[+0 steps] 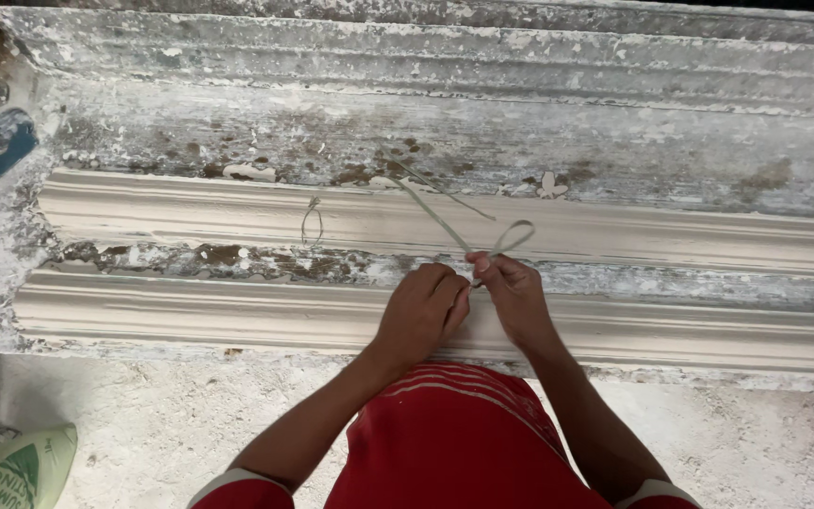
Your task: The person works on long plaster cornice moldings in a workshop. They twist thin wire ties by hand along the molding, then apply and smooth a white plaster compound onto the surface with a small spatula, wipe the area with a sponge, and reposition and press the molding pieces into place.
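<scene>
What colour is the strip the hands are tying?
Pale greyish-white strip, clearest in the head view.

You wear a red shirt (454, 443) with short sleeves, each sleeve ending in a pale band at the cuff. Thin pale stripes run in a curved group across the red cloth over your lap. Both forearms are bare, and your 2 hands carry no gloves, rings or watch.
</scene>
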`<state>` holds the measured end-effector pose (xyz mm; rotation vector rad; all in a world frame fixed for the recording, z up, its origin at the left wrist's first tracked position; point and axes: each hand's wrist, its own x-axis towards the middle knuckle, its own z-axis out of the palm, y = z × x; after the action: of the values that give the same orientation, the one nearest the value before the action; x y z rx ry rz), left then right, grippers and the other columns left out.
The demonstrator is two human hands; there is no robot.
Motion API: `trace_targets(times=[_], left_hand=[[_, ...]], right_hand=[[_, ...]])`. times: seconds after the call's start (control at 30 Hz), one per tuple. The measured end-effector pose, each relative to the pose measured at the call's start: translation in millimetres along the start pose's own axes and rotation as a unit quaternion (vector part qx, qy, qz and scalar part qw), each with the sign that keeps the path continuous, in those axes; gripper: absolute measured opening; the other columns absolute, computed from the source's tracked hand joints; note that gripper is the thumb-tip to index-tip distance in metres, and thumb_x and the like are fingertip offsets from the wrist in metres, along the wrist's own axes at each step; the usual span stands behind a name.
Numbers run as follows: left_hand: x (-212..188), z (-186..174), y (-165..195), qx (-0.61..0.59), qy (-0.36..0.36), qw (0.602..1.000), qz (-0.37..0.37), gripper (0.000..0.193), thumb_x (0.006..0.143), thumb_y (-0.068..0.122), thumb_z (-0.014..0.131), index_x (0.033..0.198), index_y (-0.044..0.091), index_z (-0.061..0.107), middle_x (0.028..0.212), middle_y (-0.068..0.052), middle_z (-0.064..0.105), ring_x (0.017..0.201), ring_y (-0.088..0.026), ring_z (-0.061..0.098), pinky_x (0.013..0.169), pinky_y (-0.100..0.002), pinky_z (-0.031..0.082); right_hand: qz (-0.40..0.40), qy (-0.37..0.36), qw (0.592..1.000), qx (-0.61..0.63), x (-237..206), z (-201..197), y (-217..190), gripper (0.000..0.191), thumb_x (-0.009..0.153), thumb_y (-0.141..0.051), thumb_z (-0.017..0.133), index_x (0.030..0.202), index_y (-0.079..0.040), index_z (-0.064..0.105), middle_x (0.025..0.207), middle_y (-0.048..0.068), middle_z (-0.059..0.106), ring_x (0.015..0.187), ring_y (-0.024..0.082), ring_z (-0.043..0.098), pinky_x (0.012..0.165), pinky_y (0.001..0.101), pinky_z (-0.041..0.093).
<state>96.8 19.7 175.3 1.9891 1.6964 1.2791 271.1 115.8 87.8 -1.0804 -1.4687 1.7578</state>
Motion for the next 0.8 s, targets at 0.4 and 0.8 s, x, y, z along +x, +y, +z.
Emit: trace_targets(times=[0.4,0.8], left_hand=[[12.2,-19.7,-17.0,0.107,-0.073,0.882,0.453,0.012,0.104,0.018,0.071,0.11,0.012,0.062,0.129,-0.004,0.062,0.13,-0.02,0.058,0.104,-0.04,0.057],[3.6,-31.4,-15.1,0.089,-0.089,0.953,0.275,0.016,0.096,0.017,0.069,0.11,0.017,0.062,0.131,-0.004,0.061,0.085,-0.02,0.069,0.058,-0.031,0.055]], right_hand=[[0.025,-0.44,0.884,-0.16,7.1,-38.1,-52.3,0.009,0.096,-0.012,0.07,0.094,-0.003,0.071,0.08,0.003,0.073,0.073,0.011,0.067,0.065,0.0291,0.057],[-0.005,-0.328,0.94,-0.099,-2.3,-24.7,-53.7,0.016,0.094,-0.007,0.063,0.105,-0.002,0.073,0.091,0.002,0.077,0.08,0.013,0.072,0.077,0.0291,0.061]])
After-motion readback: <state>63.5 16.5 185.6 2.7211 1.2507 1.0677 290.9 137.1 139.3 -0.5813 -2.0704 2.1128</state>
